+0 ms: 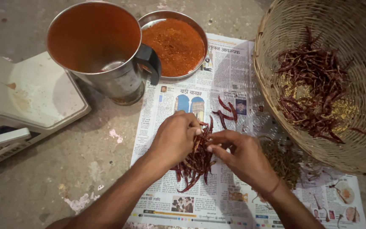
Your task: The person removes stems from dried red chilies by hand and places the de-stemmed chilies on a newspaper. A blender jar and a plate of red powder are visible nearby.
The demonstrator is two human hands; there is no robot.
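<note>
My left hand (pixel 175 138) grips a bunch of dried red chillies (pixel 198 163) over a spread newspaper (pixel 229 76). Fingers of my right hand (pixel 242 154) pinch the top of the same bunch, where the stems are. A few loose chillies (pixel 226 112) lie on the paper just beyond my hands. A heap of pulled-off stems (pixel 284 160) sits to the right of my right hand.
A woven basket (pixel 361 140) with several dried chillies (pixel 314 91) leans at the right. A steel grinder jar (pixel 100 51) with a black handle stands at the back left, beside a steel plate of red chilli powder (pixel 175 42). A white weighing scale (pixel 30 97) is far left on the concrete floor.
</note>
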